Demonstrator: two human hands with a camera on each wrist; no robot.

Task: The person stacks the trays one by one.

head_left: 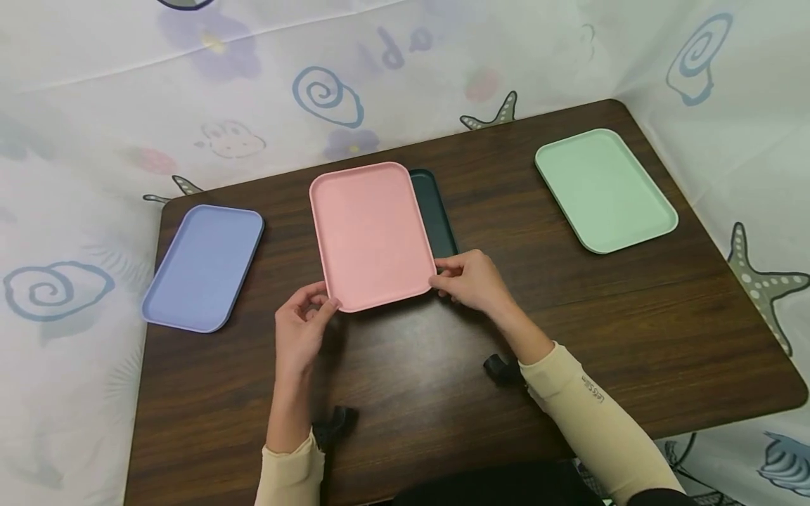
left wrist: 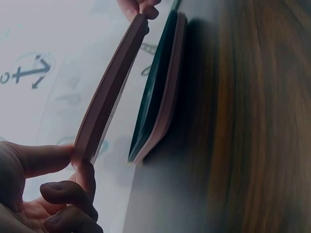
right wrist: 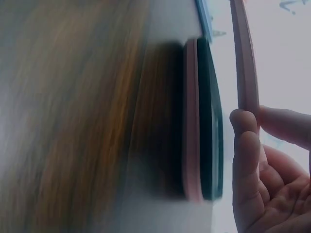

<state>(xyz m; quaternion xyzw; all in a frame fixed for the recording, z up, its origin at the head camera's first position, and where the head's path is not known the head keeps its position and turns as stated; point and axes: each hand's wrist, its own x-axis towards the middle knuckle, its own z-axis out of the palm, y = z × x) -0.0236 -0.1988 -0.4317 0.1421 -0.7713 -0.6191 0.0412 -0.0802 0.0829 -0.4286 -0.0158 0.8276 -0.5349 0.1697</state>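
A pink tray (head_left: 375, 235) is held above the table by both hands, one at each near corner. My left hand (head_left: 302, 327) pinches its near left corner between thumb and fingers. At the near right corner, my right hand (head_left: 471, 281) pinches the rim the same way. Beneath it lies a dark green tray (head_left: 435, 214), mostly hidden in the head view. The wrist views show this green tray resting on another pink tray (right wrist: 192, 121), with a gap between that stack and the held tray (left wrist: 109, 92).
On the left of the brown wooden table (head_left: 405, 393) lies a blue tray (head_left: 205, 270). A light green tray (head_left: 606, 190) lies at the right. Patterned white cloth (head_left: 253, 91) hangs behind and beside the table. Black straps (head_left: 500, 369) show near the wrists.
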